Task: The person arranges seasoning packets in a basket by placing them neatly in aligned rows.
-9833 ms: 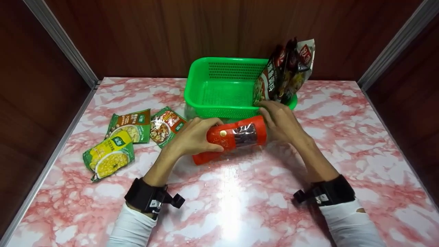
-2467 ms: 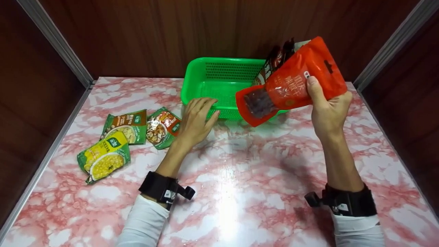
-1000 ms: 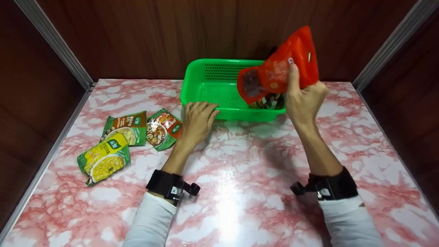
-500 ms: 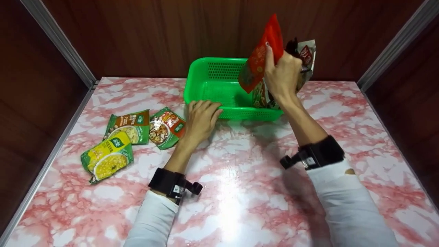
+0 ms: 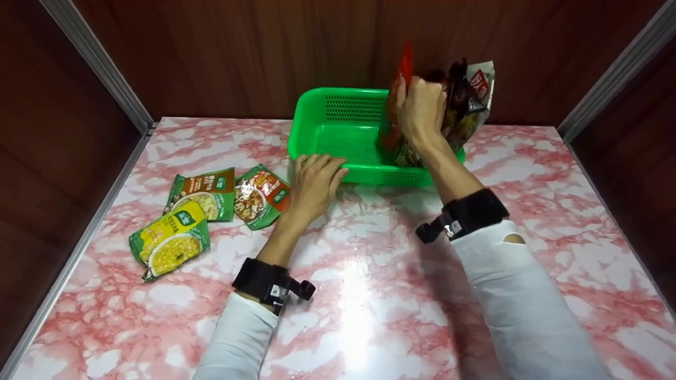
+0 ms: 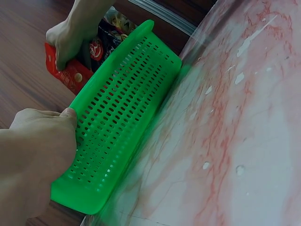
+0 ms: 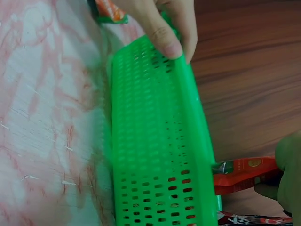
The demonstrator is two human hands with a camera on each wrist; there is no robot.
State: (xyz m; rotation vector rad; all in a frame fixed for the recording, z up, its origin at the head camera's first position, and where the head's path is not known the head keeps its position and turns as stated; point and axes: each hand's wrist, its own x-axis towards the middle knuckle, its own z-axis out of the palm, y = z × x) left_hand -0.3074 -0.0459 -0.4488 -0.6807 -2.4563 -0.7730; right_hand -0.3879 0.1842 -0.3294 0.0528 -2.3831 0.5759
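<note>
Presently, at the far left of the table [image 5: 132, 327], a yellow-and-green packet [image 5: 170, 238] is laid partly over a brown-and-green packet [image 5: 214, 187]. A red-and-green packet [image 5: 261, 195] is positioned just beside them, near the forearm; it could be dragged out of place if that arm were swept leftward.

The near rim of the green basket [image 5: 385, 174] is clamped between the thumb and fingers of the left hand [image 5: 317, 184]. If this hold were slackened, the basket could be tipped or slid by any push from the other side.

The red pouch [image 5: 390, 124] is held roughly upright at the right part of the basket, its lower end below rim level. Whether the basket floor is touched cannot be told. Its upper part is gripped firmly by the right hand [image 5: 422, 108]. If the pouch were released unsupported, it could be toppled into the open space at its left.

At the right end, dark packets [image 5: 465, 108] are stood on edge, leaning outward above the rim; they could be forced over it by crowding.
</note>
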